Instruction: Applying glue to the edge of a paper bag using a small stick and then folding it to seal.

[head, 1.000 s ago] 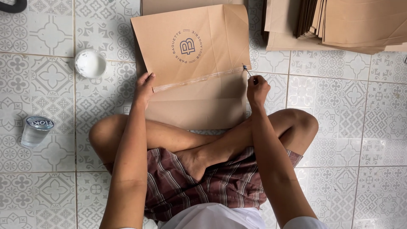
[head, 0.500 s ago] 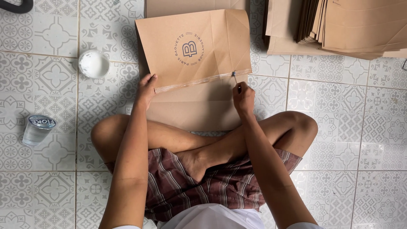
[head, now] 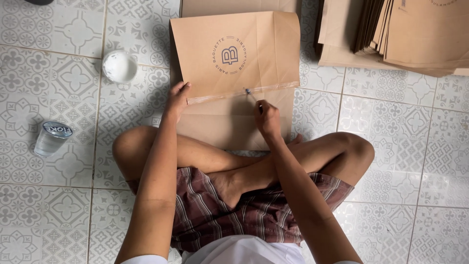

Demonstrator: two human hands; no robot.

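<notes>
One paper bag [head: 229,58], left hand [head: 177,100] pressed flat on it, right hand [head: 266,117] pinching one brush [head: 250,93].

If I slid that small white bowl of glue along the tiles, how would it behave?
The white bowl looks shallow and wide, so it would probably slide rather than tip. The glazed floor tiles look smooth, likely giving little grip. Its white contents sit near the rim, so a quick push might slop them out.

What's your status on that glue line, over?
Left hand pinning the brown paper bag's flap edge. Right hand gripping small brush, tip on the glue strip, mid-width. White glue bowl off left; nothing blocking.
</notes>
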